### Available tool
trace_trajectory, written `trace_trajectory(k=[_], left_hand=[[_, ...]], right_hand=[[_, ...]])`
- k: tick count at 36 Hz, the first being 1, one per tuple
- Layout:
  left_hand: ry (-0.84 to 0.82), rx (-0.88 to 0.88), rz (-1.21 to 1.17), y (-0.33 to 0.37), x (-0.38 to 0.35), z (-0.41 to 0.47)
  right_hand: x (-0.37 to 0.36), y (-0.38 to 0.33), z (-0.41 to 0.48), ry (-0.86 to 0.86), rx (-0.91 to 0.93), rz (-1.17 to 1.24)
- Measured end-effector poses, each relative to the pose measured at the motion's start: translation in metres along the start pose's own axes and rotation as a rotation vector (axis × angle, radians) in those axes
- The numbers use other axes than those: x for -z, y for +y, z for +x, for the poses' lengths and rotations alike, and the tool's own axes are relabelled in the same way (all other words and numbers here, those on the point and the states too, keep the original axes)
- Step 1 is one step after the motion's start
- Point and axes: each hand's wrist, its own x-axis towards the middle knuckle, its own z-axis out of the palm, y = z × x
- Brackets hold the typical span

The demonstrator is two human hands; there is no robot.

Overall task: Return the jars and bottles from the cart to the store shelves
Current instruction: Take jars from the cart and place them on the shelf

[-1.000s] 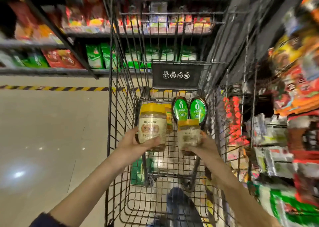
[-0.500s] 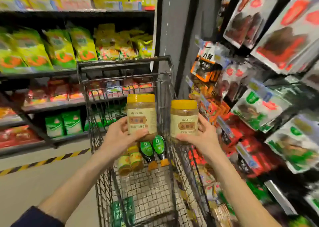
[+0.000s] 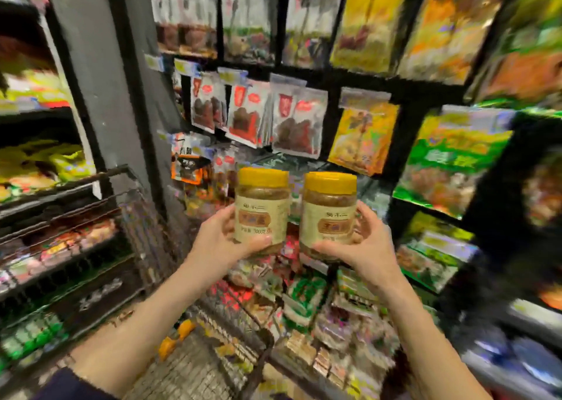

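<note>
I hold two yellow-lidded jars with cream labels side by side, upright, at chest height. My left hand (image 3: pixel 223 241) grips the left jar (image 3: pixel 262 208) from its left side and bottom. My right hand (image 3: pixel 362 244) grips the right jar (image 3: pixel 330 214) from its right side and bottom. Both jars are in front of the hanging snack packets of the store shelves (image 3: pixel 304 74). The black wire cart (image 3: pixel 130 205) is below and to the left, with orange bottle caps (image 3: pixel 176 337) showing in its basket.
Hanging bags of dried food (image 3: pixel 273 116) fill the rack straight ahead. Green and yellow packets (image 3: pixel 450 162) sit to the right, small packets (image 3: pixel 307 302) lie on low shelves beneath the jars. A grey pillar (image 3: pixel 100 80) stands at left. The view is motion-blurred.
Both jars have been lifted out of the cart and carried up and to the right. The view has swung from the cart to the shelves on the right.
</note>
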Motion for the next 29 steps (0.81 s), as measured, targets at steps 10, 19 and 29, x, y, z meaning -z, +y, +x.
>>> trace_trajectory(k=[10, 19, 29], left_hand=[[-0.4, -0.158, -0.096, 0.071, -0.171, -0.029], [-0.673, -0.153, -0.238, 0.13, -0.348, -0.112], [-0.834, -0.166, -0.352, 0.179, -0.533, -0.218]], right_hand=[[0.174, -0.028, -0.112, 0.402, 0.01, -0.139], [0.332, -0.047, -0.247, 0.675, -0.015, -0.219], [0.482, -0.06, -0.375, 0.851, -0.014, -0.378]])
